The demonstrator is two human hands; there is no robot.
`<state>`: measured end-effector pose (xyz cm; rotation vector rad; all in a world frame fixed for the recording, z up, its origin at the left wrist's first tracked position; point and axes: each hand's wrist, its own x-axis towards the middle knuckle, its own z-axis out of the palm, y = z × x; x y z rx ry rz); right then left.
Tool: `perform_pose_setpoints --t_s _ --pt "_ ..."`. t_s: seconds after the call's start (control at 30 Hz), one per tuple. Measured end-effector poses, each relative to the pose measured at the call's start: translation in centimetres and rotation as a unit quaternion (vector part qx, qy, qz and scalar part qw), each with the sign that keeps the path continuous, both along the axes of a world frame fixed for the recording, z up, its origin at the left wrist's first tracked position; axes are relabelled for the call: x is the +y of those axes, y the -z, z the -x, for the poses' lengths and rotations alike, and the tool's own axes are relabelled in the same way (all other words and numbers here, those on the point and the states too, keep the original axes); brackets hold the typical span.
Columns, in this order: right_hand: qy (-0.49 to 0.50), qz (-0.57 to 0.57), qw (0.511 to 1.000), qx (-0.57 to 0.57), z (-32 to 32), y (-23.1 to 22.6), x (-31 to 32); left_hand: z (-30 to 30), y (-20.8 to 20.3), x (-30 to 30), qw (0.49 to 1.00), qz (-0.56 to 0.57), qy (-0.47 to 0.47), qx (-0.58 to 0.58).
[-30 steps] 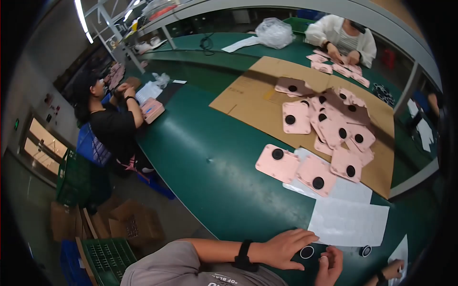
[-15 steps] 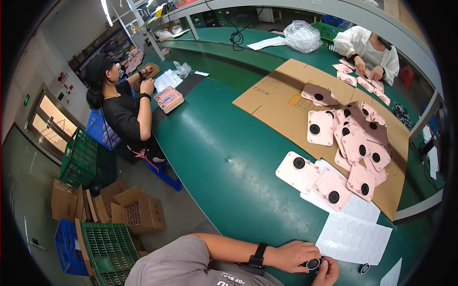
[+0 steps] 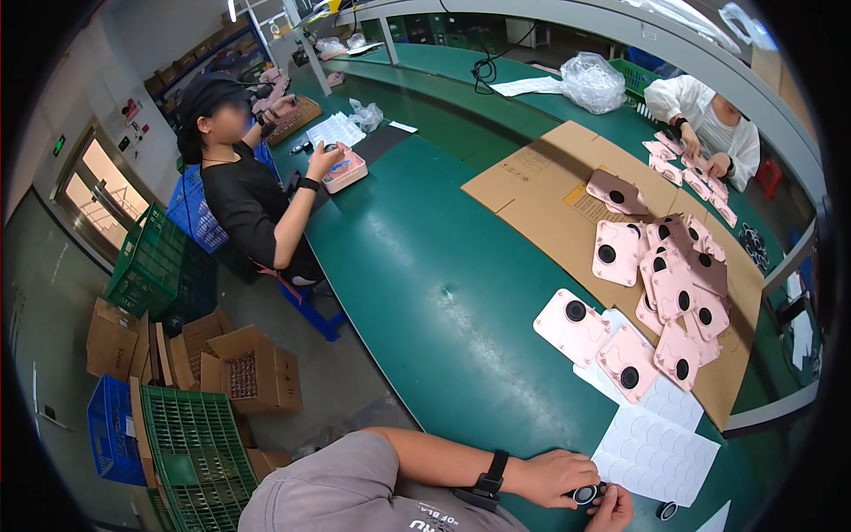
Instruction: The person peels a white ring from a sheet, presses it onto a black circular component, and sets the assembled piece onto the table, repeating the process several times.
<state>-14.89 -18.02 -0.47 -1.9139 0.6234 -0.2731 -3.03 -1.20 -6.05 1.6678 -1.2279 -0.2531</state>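
Observation:
Close to the table's near edge, my left hand is closed on a small black round part with a pale ring on its face. Pinched fingers of my right hand touch the same part from the right. A second black round part lies on the table just right of my hands. Beyond them is a white sheet of round stickers, partly over another sheet. Pink flat panels, each with a black round part on it, lie past the sheets.
More pink panels are heaped on a flattened cardboard sheet at the right. One co-worker sits at the left edge near a pink box; another handles pink pieces at the far right. Crates and cartons stand on the floor at left.
The whole view has shifted slightly. My hands stay together on the black round part. The co-worker at left has raised a hand holding a small dark piece over the pink box.

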Motion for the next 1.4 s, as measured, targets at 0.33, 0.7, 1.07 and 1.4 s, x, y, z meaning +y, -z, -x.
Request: perform_pose_setpoints --t_s 0.33,0.7,1.07,1.4 --pt "0.01 -0.05 0.999 -0.008 0.3 0.1 -0.7 -0.7 -1.5 1.0 1.0 -0.009 0.018 0.013" --pt "0.08 -0.076 0.994 0.012 2.2 2.2 -1.9 0.0 -1.6 0.9 0.999 -0.017 0.028 0.037" --pt "0.07 -0.179 0.981 -0.033 -0.3 -0.3 -0.7 -2.6 -4.5 0.7 0.996 -0.079 0.009 -0.028" --pt "0.071 -0.094 0.993 -0.022 2.0 1.5 -1.7 -0.7 -2.5 1.0 0.995 -0.015 0.063 0.07"
